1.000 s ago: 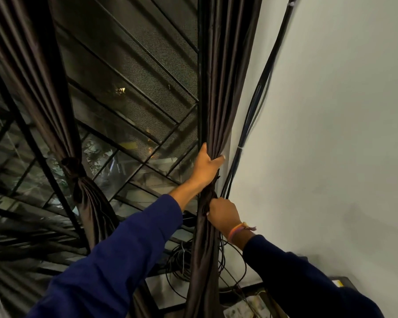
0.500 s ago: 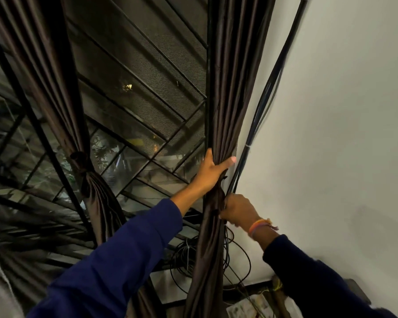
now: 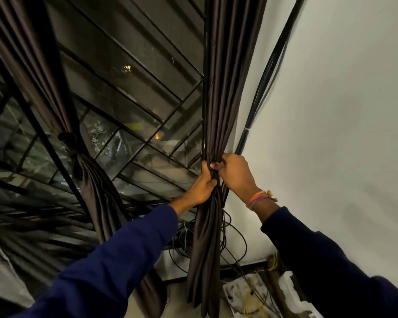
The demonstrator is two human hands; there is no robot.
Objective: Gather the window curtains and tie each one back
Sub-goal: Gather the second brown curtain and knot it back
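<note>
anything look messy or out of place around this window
Yes: a loose tangle of black cables hangs in loops behind the right curtain that both hands grip, left hand and right hand. Below lies a heap of wires and white debris. The left curtain is tied.

the floor [image 3: 177,294] carries coiled black cables [image 3: 182,244] near the wall, and white debris [image 3: 244,294] with yellow wires.
</note>
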